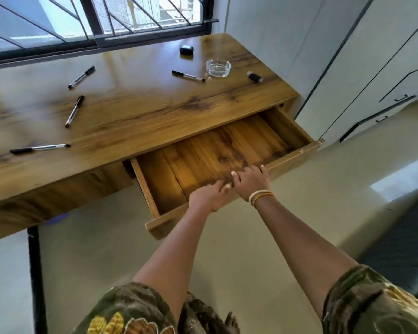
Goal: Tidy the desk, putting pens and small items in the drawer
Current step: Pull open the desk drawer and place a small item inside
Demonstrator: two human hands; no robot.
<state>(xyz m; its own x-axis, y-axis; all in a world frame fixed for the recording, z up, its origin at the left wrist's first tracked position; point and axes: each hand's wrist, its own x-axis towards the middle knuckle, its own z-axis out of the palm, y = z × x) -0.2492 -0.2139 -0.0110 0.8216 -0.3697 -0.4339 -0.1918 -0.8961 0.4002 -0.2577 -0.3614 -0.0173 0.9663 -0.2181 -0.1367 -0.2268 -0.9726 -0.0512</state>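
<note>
The wooden desk (155,104) carries scattered pens (74,111), a glass ashtray (218,67), a lighter (254,77) and a small black case (186,49).

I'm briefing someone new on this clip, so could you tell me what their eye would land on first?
First, the open drawer, pulled out from under the desk's near edge and empty inside, with the left hand and right hand side by side on its front panel. Next, the black-capped pens scattered over the desk, and the glass ashtray at its far right.
</note>
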